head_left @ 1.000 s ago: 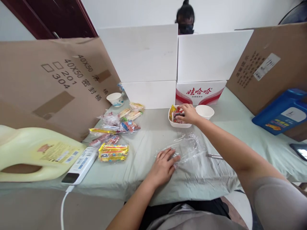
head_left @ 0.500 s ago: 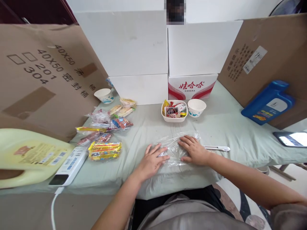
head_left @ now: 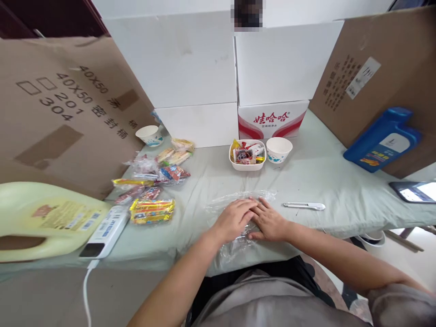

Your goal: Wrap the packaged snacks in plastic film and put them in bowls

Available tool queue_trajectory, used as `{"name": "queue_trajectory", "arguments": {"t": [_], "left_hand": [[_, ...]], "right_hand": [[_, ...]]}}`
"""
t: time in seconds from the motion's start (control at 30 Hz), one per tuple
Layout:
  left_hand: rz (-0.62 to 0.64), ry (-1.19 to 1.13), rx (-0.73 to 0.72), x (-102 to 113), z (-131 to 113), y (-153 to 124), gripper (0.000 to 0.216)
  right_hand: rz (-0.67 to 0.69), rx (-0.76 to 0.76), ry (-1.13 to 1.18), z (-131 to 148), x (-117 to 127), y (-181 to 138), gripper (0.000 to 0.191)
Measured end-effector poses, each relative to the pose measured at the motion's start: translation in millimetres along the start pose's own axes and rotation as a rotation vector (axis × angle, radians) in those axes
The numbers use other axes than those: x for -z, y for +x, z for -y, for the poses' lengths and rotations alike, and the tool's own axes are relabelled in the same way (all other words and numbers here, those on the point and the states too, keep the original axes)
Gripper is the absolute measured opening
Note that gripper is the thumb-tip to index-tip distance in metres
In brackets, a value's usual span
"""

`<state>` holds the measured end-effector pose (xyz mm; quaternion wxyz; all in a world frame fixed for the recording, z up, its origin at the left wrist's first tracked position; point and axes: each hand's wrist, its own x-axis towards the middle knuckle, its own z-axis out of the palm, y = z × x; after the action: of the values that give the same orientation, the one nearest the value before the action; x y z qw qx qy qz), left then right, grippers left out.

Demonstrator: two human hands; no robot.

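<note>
Clear plastic film [head_left: 235, 247] lies crumpled on the cloth-covered table near its front edge. My left hand [head_left: 235, 219] rests on the film with fingers stretched out, its fingertips reaching over the fingers of my right hand. Flat on the same film, my right hand [head_left: 270, 222] has its fingers extended and its thumb apart. A white utility knife [head_left: 304, 206] lies to the right of my right hand. Beyond the hands stand a white tub [head_left: 247, 167] of wrapped snacks and a paper bowl [head_left: 279, 150] with blue print.
At left are snack packets [head_left: 152, 211], another paper bowl [head_left: 150, 136], a power strip [head_left: 105, 231] and a pale yellow jug [head_left: 51, 222]. A blue bottle [head_left: 381, 141] and a phone [head_left: 413, 192] lie at right. Cardboard boxes [head_left: 68, 113] and white boxes [head_left: 200, 125] wall the table.
My left hand has slid right across the film, so its fingers now overlap those of my right hand. My right hand has shifted slightly; the utility knife is now apart from it.
</note>
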<state>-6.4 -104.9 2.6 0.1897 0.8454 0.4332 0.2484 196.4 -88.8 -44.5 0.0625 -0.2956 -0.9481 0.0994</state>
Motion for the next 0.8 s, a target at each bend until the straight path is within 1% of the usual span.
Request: {"name": "queue_trajectory", "arguments": {"t": [0.07, 0.1, 0.17, 0.23, 0.33, 0.43, 0.47, 0.53, 0.6, 0.63, 0.67, 0.73, 0.8], "left_hand": [[0.078, 0.174, 0.062, -23, 10, 10, 0.044], [0.091, 0.260, 0.115, -32, 15, 13, 0.049], [0.085, 0.392, 0.218, -40, 24, 14, 0.056], [0.065, 0.456, 0.273, -41, 29, 13, 0.059], [0.064, 0.476, 0.280, -38, 29, 10, 0.060], [0.110, 0.462, 0.244, -37, 25, 9, 0.059], [0.141, 0.449, 0.211, -37, 23, 9, 0.059], [0.210, 0.413, 0.118, -38, 19, 9, 0.058], [0.260, 0.373, 0.036, -38, 15, 11, 0.058], [0.278, 0.355, 0.009, -38, 14, 13, 0.059], [0.291, 0.340, -0.004, -37, 13, 14, 0.062], [0.301, 0.329, 0.011, -32, 15, 15, 0.073], [0.283, 0.359, 0.100, -22, 24, 12, 0.085]], "right_hand": [[-0.016, -0.007, -0.047, 3, -3, -11, 0.087], [-0.026, -0.013, -0.077, 5, -5, -20, 0.085], [-0.060, -0.043, -0.143, 12, -9, -43, 0.081], [-0.117, -0.090, -0.204, 22, -13, -69, 0.077], [-0.193, -0.124, -0.243, 39, -11, -103, 0.064], [-0.203, -0.100, -0.120, 47, 5, -118, 0.042], [-0.214, -0.092, -0.056, 46, 14, -117, 0.036], [-0.280, -0.087, 0.041, 39, 31, -104, 0.029], [-0.378, -0.102, 0.055, 24, 41, -80, 0.025], [-0.396, -0.121, 0.047, 16, 42, -65, 0.025], [-0.401, -0.142, 0.026, 8, 40, -50, 0.027], [-0.353, -0.220, -0.033, -6, 30, -25, 0.036], [-0.269, -0.308, -0.095, -15, 16, -9, 0.055]]}}
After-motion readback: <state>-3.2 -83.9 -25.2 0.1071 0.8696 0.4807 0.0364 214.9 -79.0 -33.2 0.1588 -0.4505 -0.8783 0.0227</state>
